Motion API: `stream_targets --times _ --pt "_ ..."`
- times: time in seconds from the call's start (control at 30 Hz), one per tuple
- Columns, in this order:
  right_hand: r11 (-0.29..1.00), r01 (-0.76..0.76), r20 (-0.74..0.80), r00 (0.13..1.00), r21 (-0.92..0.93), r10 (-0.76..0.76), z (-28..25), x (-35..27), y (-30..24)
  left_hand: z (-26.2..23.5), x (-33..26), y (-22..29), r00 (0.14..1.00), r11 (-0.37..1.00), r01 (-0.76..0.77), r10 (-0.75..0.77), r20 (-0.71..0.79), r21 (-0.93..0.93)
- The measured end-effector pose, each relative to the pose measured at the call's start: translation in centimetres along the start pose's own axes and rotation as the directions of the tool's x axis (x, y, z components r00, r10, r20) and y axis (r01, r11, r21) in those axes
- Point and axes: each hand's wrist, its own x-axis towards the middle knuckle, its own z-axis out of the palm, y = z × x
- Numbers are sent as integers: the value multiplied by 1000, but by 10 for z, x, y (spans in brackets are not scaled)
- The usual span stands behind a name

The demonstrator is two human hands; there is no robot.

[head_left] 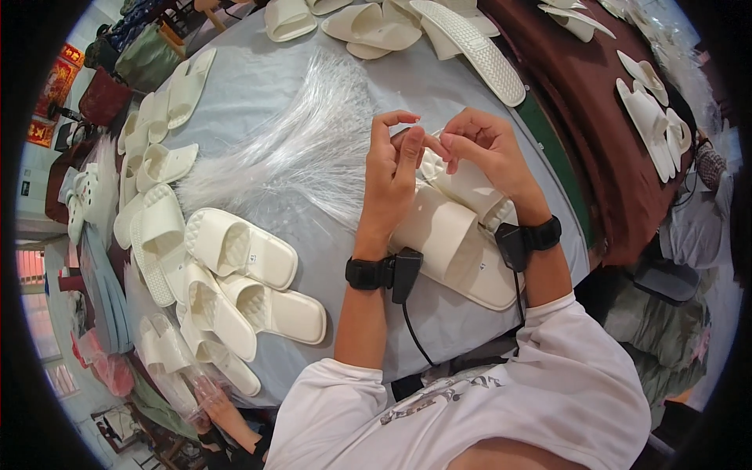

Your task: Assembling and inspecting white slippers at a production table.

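The left hand (392, 172) and the right hand (492, 157) are raised over the near side of the table (258, 82), their fingertips close together. The right grip has thumb and forefinger drawn together; the left thumb stands up beside bent fingers. I cannot tell whether either grip is clamped on something thin — a fine strand would hardly show here.

Right beneath the hands lies a pair of cream slippers: the nearer slipper (445, 235) has its toe toward the person, and the farther slipper (474, 186) sits beside it, partly covered by the right hand. Beyond the left hand, a fan of clear plastic strips (309, 133) spreads over the pale grey cloth.

More cream slippers (270, 254) crowd the left side, some overlapping. At lower left, a co-worker's hand (219, 403) touches clear wrapping (168, 348) around slippers.
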Motion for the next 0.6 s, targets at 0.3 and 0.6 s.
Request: stream_targets --times 0.3,0.6 --pt "1000 13 17 1000 -28 -13 -2 -2 1 0 2 -3 1000 1000 24 -24 18 0" --pt "1000 -18 35 999 -13 18 -2 -1 2 -3 0 -5 995 996 62 -57 79 -70"
